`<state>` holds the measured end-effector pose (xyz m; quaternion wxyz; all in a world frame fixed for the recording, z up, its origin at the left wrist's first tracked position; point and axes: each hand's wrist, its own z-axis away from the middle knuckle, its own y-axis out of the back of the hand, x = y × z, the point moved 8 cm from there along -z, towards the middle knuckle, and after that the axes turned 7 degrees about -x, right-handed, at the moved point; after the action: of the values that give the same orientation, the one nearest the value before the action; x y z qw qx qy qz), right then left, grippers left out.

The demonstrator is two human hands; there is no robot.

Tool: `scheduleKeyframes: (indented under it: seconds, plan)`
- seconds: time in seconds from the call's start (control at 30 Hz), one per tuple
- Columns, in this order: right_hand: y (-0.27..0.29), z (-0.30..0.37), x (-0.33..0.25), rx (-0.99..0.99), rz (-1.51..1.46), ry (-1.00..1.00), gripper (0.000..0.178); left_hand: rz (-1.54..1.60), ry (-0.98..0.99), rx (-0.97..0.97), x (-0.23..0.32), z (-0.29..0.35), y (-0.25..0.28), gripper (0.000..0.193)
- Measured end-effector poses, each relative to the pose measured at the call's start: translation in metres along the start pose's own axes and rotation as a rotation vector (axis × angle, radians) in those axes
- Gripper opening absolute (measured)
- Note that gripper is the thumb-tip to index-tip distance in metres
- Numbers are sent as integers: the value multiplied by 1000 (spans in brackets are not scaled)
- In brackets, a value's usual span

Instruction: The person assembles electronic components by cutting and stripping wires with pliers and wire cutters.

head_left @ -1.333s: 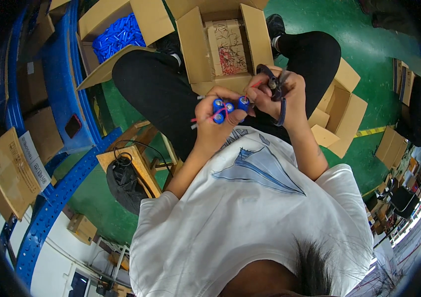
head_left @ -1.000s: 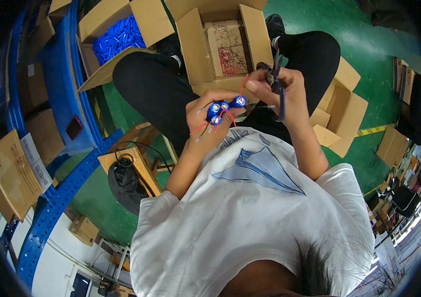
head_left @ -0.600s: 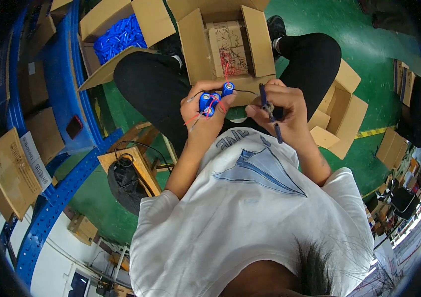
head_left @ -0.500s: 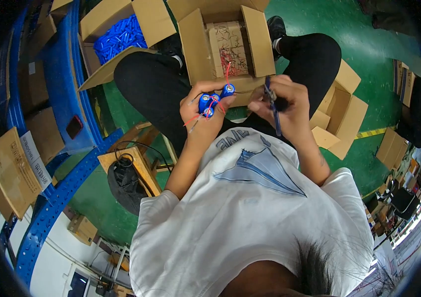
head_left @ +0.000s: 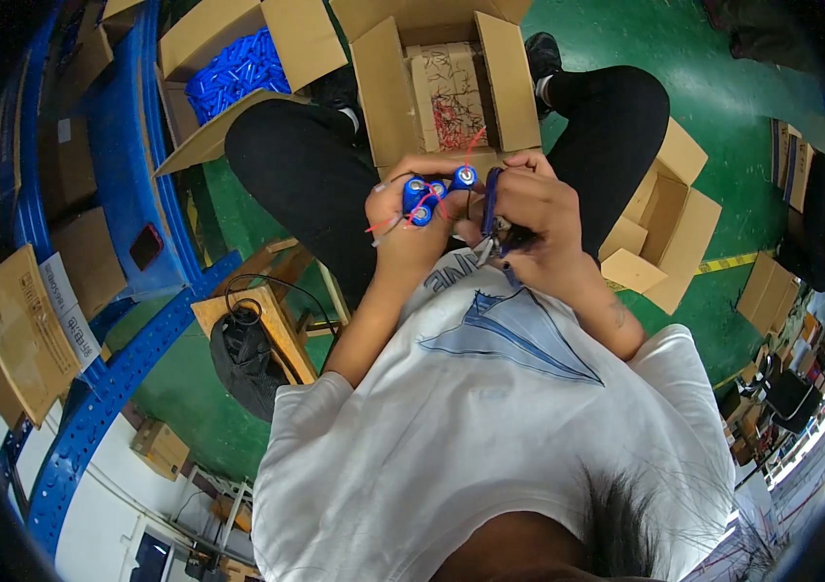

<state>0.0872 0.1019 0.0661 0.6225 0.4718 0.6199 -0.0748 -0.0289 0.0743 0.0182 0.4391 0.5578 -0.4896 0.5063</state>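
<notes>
The bundle of blue battery cells [head_left: 430, 194] with red and white wires sits in your left hand [head_left: 411, 225], fingers closed around it, just this side of the open cardboard box [head_left: 451, 87] of tangled wires between your knees. Your right hand [head_left: 534, 218] is touching close beside the cells, gripped shut on a blue-handled cutting tool [head_left: 492, 209] whose tip I cannot make out. Left of that box stands another carton [head_left: 238, 68] filled with blue cells. Right of it, empty cartons [head_left: 665, 213] lie on the green floor [head_left: 723, 107].
</notes>
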Motion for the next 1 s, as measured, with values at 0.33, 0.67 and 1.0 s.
scheduleKeyframes:
  seconds: [0.33,0.67,1.0]
  plan:
    - [13,9,42,-230,-107,-187,45,44,-137,-152,9,-5,-4,26]
    - [8,4,40,-435,217,-163,48,-64,-144,-208,17,-3,-6,14]
    - [32,1,9,-114,644,65,37,-101,-124,-191,16,-2,-6,8]
